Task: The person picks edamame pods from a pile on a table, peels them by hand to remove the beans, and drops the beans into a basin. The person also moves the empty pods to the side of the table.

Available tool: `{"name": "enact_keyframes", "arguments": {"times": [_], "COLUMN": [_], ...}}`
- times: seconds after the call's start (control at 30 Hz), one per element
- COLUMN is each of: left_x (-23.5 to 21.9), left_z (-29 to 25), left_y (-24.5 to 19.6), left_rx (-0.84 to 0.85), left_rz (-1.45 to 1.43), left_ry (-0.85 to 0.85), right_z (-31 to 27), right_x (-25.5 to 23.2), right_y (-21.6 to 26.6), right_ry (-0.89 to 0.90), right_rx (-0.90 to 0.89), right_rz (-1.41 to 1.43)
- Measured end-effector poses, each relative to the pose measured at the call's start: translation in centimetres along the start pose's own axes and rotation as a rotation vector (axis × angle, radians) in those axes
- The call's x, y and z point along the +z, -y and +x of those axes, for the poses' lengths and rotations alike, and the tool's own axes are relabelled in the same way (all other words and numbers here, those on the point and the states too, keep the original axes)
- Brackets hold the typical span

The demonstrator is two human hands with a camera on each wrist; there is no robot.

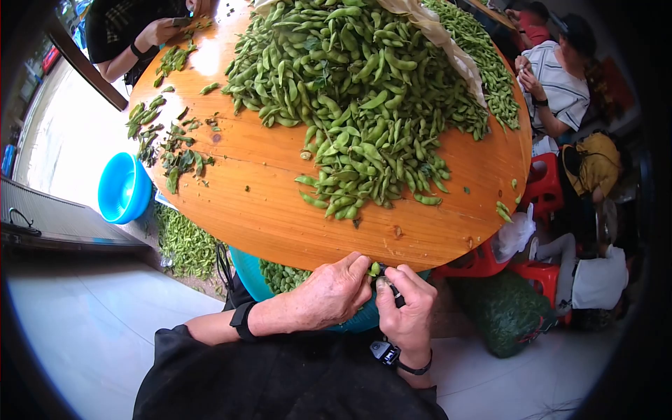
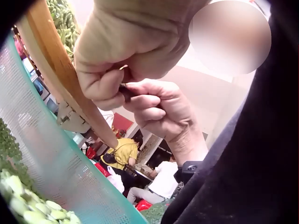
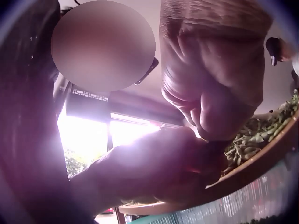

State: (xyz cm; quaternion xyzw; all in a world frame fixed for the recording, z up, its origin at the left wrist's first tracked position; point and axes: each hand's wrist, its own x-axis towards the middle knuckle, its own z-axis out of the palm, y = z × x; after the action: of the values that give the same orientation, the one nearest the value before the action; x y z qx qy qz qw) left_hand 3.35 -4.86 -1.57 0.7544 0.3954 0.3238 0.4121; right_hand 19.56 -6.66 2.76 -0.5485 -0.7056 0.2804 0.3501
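In the head view, both hands meet at the near edge of the round wooden table [image 1: 266, 203]. My left hand [image 1: 325, 294] pinches a small green soybean pod [image 1: 375, 269] between thumb and curled fingers. Just to its right, my right hand [image 1: 407, 304] curls round a small black tool [image 1: 399, 297], mostly hidden by the fingers; I cannot tell its kind. Seen from the left wrist, the fingertips of both hands come together beside the table's edge. Below the hands is a teal mesh basket [image 2: 70, 151] with green pods [image 2: 32, 205] in it.
A large heap of soybean pods [image 1: 364, 91] covers the table's far middle. Scattered leaves [image 1: 182, 157] lie at its left. A blue basin [image 1: 124, 189] stands left, near pods on the floor [image 1: 185, 241]. Red stools [image 1: 542, 185], a green net sack [image 1: 500, 311] and seated people are at right.
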Motion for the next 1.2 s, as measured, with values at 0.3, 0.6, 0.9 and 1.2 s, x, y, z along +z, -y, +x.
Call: {"name": "enact_keyframes", "arguments": {"times": [0.3, 0.6, 0.9, 1.2], "left_x": [-1.5, -1.9, -1.7, -3.1], "left_z": [-0.2, -0.1, 0.1, 0.0], "left_y": [-0.3, 0.5, 0.4, 0.4], "left_rx": [-0.069, -0.146, -0.253, -0.384], "left_rz": [-0.324, -0.569, -0.933, -1.084], "left_ry": [0.047, -0.110, -0.081, 0.098], "right_z": [0.0, -0.2, -0.1, -0.2], "right_x": [0.6, 0.1, -0.1, -0.8], "right_y": [0.6, 0.6, 0.3, -0.4], "right_ry": [-0.050, 0.030, 0.084, 0.188], "right_rx": [0.000, 0.006, -0.032, -0.024], "right_rz": [-0.092, -0.052, -0.039, 0.135]}}
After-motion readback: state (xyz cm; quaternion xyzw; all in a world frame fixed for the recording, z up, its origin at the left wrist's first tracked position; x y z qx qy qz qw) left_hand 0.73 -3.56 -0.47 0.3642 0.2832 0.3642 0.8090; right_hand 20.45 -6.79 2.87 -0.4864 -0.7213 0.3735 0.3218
